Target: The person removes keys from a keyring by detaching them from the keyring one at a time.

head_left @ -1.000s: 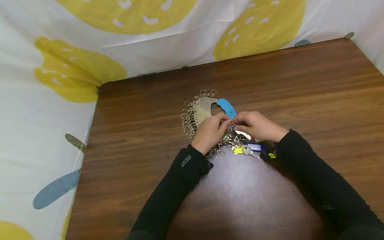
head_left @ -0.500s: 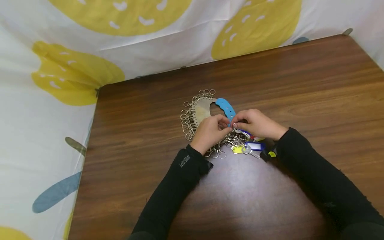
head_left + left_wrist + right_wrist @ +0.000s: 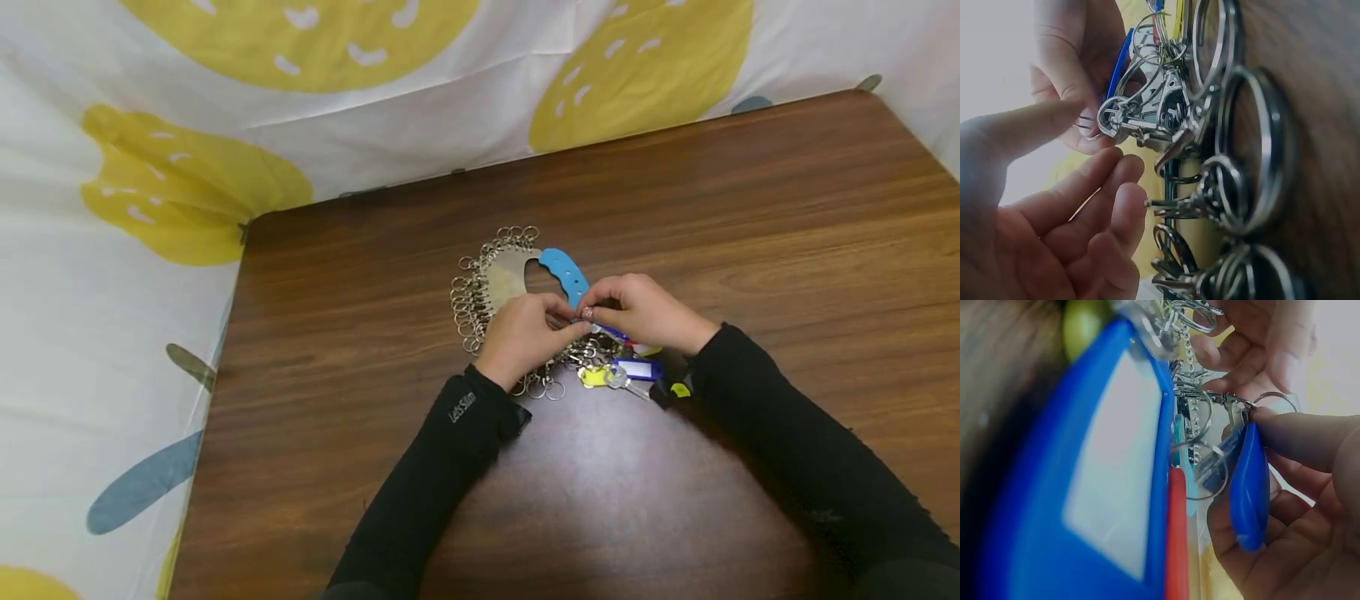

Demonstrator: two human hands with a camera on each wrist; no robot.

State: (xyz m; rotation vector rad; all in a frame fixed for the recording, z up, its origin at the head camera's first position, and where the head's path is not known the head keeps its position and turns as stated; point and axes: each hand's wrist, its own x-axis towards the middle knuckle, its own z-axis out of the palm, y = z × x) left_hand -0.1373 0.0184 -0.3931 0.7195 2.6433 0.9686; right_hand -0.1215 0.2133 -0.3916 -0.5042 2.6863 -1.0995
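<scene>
The right hand pinches a small blue key tag between thumb and fingers, its split ring close against a metal snap clip. The left hand meets it fingertip to fingertip, forefinger and thumb pinching that same clip. Both work over a key organiser, a flat metal plate with a blue handle and rows of clips and rings round its edge, lying on the dark wooden worktop.

Just beside the right hand lie more tags: a blue one with a white window and a yellow one.

The wrist views show what the head view cannot: the blue tag held on edge, the clip's swivel and the ring caught at it. Only the head view shows the white cloth with yellow and grey-blue shapes hung round the worktop.

The left black sleeve bears small white lettering, apparently "Let'sSlim".
</scene>
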